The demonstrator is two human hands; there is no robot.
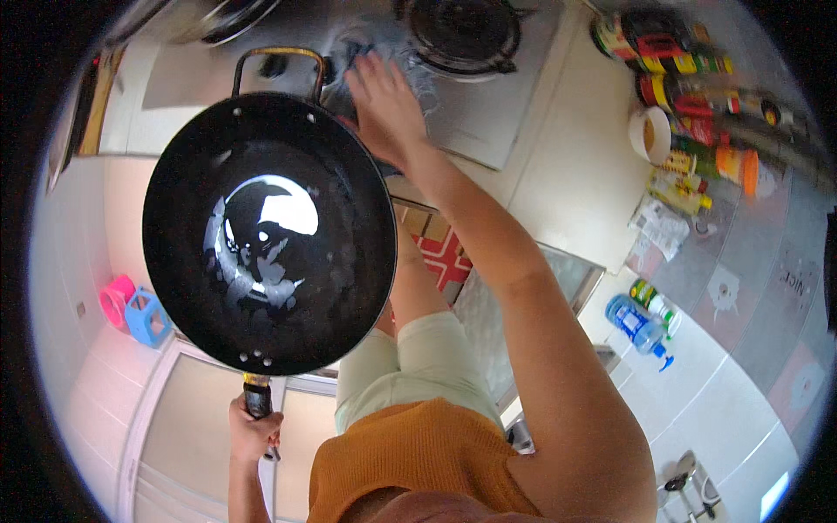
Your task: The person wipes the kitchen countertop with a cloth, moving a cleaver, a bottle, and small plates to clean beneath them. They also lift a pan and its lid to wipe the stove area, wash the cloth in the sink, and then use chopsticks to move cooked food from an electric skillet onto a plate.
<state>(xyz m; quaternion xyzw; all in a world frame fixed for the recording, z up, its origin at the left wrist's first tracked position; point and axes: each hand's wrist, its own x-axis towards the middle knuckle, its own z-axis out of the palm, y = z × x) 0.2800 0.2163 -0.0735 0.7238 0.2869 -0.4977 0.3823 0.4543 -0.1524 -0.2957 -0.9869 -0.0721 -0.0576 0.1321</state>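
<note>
A large black wok [268, 235] with a shiny, wet-looking inside is held up by my left hand [255, 428], which grips its black handle [257, 400] at the lower left. The wok's metal loop handle [280, 51] points away from me. Beyond and right of the wok, my right hand [384, 98] lies flat with fingers stretched out, low over the metal stovetop [477, 121]. Around its fingertips is a blurred blue-grey patch [356, 42], perhaps a wet cloth; what lies under the palm is hidden. A black burner with its pan support [465, 29] is close by on the right.
Several sauce bottles [686, 98], a white cup [650, 134] and an orange-lidded jar [737, 171] stand along the right. Nearer are a blue pump bottle [634, 323] and a green-and-white bottle [650, 301]. Pink [118, 299] and blue [148, 316] plastic holders are at left.
</note>
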